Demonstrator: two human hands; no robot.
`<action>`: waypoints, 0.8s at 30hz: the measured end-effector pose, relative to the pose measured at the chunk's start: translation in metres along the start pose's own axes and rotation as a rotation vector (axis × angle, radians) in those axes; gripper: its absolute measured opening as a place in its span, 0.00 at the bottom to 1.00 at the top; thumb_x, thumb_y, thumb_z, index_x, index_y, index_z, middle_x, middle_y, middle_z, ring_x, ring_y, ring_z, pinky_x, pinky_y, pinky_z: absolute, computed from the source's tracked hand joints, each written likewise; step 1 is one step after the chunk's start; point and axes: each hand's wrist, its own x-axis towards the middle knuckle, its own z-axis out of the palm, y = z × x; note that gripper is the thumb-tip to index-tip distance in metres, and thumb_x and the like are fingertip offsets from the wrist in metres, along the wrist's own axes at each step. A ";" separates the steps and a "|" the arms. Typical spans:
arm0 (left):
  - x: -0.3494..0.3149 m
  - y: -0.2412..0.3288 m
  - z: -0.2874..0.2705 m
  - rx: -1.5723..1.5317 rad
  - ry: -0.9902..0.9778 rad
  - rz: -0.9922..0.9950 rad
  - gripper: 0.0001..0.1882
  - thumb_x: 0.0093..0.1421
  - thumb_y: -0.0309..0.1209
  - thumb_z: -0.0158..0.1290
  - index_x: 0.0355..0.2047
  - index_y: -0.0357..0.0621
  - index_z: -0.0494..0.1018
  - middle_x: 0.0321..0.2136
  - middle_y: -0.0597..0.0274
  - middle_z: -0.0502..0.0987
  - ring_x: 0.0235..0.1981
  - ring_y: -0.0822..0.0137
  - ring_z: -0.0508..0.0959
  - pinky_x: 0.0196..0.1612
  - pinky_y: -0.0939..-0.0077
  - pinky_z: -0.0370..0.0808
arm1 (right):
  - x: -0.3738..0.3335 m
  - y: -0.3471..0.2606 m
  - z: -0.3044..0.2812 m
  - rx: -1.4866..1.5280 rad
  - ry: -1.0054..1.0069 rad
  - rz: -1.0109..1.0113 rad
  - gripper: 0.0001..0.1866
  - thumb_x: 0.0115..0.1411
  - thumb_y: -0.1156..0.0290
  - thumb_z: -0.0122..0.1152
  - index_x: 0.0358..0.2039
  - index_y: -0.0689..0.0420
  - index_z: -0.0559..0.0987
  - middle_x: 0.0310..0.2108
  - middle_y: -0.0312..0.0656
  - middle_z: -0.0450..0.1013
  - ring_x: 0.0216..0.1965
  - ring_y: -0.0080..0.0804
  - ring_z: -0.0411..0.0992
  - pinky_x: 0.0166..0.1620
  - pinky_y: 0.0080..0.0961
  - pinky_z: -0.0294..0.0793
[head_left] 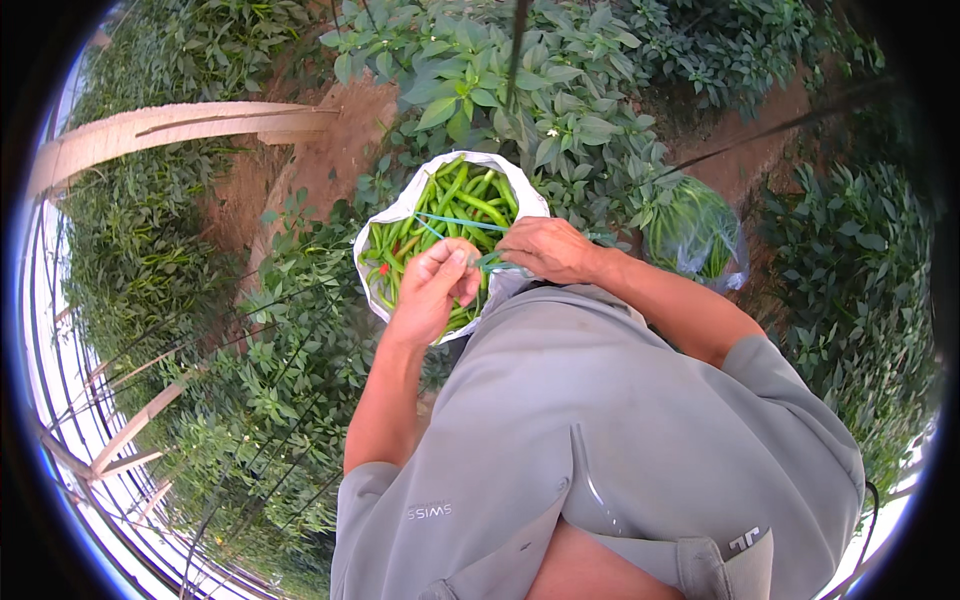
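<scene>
White sack (530,203) of green peppers (485,208) noted at 11 o'clock of view centre. Blue-green cord (460,221) pinched by left hand (432,284), seemingly for tension; right hand (548,248) curled at sack's 3 o'clock, fingertips hidden, grip cannot be told.

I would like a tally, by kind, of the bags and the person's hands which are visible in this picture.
White bag, open and filled with peppers: 1
Clear plastic bag with green contents: 1
Hands: 2, the left hand and the right hand
Total: 4
</scene>
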 end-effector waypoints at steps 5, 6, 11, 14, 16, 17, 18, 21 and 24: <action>0.016 0.055 -0.021 0.268 0.259 0.421 0.14 0.80 0.35 0.48 0.52 0.38 0.78 0.46 0.58 0.82 0.48 0.68 0.82 0.53 0.71 0.79 | 0.012 0.006 0.002 0.342 0.066 0.416 0.22 0.75 0.54 0.57 0.32 0.61 0.79 0.22 0.48 0.73 0.24 0.39 0.69 0.34 0.40 0.72; 0.032 0.058 -0.030 0.523 0.324 0.480 0.18 0.81 0.36 0.46 0.57 0.36 0.78 0.54 0.56 0.83 0.56 0.65 0.80 0.63 0.66 0.75 | 0.011 0.001 0.005 0.342 0.053 0.467 0.22 0.74 0.54 0.56 0.32 0.61 0.79 0.22 0.48 0.73 0.24 0.40 0.69 0.34 0.40 0.72; 0.101 -0.108 -0.040 1.736 0.411 0.519 0.34 0.75 0.44 0.49 0.75 0.38 0.61 0.77 0.48 0.60 0.77 0.42 0.59 0.79 0.42 0.54 | 0.022 -0.038 0.012 0.245 0.018 0.466 0.20 0.73 0.58 0.57 0.31 0.62 0.77 0.24 0.57 0.73 0.24 0.54 0.72 0.34 0.46 0.73; 0.114 -0.147 -0.033 1.615 0.442 0.608 0.37 0.74 0.44 0.49 0.77 0.36 0.59 0.79 0.52 0.57 0.80 0.44 0.53 0.80 0.41 0.49 | 0.041 -0.042 0.038 0.171 0.055 0.341 0.19 0.72 0.61 0.59 0.31 0.64 0.78 0.24 0.58 0.74 0.24 0.53 0.74 0.32 0.43 0.74; 0.114 -0.140 -0.019 1.591 0.386 0.567 0.38 0.73 0.45 0.49 0.76 0.35 0.60 0.79 0.51 0.57 0.80 0.44 0.52 0.80 0.42 0.47 | 0.046 -0.020 0.043 0.274 0.078 0.378 0.19 0.73 0.61 0.59 0.31 0.65 0.79 0.22 0.57 0.73 0.23 0.46 0.73 0.32 0.41 0.73; 0.102 -0.137 -0.008 1.552 0.341 0.546 0.38 0.72 0.45 0.50 0.76 0.34 0.60 0.79 0.50 0.57 0.81 0.44 0.51 0.81 0.42 0.46 | 0.044 -0.018 0.039 0.395 0.119 0.430 0.19 0.73 0.62 0.59 0.31 0.66 0.79 0.21 0.56 0.72 0.23 0.43 0.73 0.31 0.40 0.73; 0.099 -0.129 -0.005 1.470 0.392 0.615 0.33 0.68 0.39 0.56 0.69 0.36 0.69 0.72 0.47 0.66 0.75 0.43 0.63 0.77 0.44 0.56 | 0.044 -0.015 0.032 0.384 0.140 0.433 0.19 0.75 0.62 0.58 0.32 0.65 0.80 0.19 0.48 0.70 0.21 0.33 0.69 0.30 0.37 0.72; 0.100 -0.113 -0.022 1.139 0.468 0.723 0.25 0.61 0.29 0.63 0.59 0.41 0.78 0.61 0.50 0.75 0.62 0.45 0.76 0.67 0.49 0.68 | 0.049 0.000 0.015 0.468 0.100 0.529 0.17 0.77 0.62 0.56 0.36 0.63 0.82 0.20 0.39 0.68 0.20 0.25 0.66 0.29 0.33 0.72; 0.119 -0.042 -0.027 1.264 0.650 0.811 0.21 0.58 0.27 0.67 0.53 0.44 0.82 0.52 0.57 0.81 0.52 0.50 0.81 0.53 0.55 0.75 | 0.061 0.000 0.011 0.614 0.214 0.621 0.17 0.80 0.60 0.54 0.41 0.61 0.82 0.22 0.28 0.65 0.22 0.17 0.64 0.28 0.24 0.73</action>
